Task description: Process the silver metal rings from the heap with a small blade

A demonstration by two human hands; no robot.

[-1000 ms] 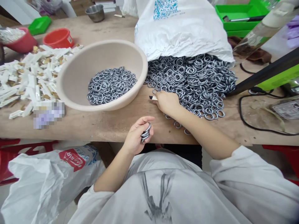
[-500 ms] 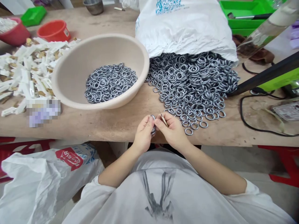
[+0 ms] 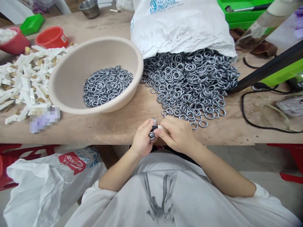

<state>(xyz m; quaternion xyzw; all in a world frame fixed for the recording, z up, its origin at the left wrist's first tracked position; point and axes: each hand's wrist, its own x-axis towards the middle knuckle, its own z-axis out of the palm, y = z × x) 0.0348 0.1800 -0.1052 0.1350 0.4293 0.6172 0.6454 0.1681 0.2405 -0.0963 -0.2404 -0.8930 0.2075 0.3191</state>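
Several grey metallic rings (image 3: 151, 135) sit in my left hand (image 3: 142, 141), its fingers closed around them above the table's front edge. My right hand (image 3: 181, 134) grips a small tool (image 3: 155, 127) with a dark, wedge-like tip and a pale part, perhaps a small blade. Its tip lies against the rings in the left hand; the rest is hidden by my fingers. Beyond the right hand spreads a large pile of similar rings (image 3: 189, 83), spilling from a white bag (image 3: 182, 30). A beige basin (image 3: 65, 71) with more rings inside stands to the left.
White strips with brown bits (image 3: 26, 78) cover the table's left side, near a red bowl (image 3: 50, 38). On the right, a black bar (image 3: 267, 72) slants over the table beside a black cable (image 3: 247, 118). A white sack (image 3: 44, 179) sits below on the left.
My right hand has turned over, palm down, and brought the tool's tip onto the rings. Earlier the tool pointed up and away. The whole view has shifted slightly.
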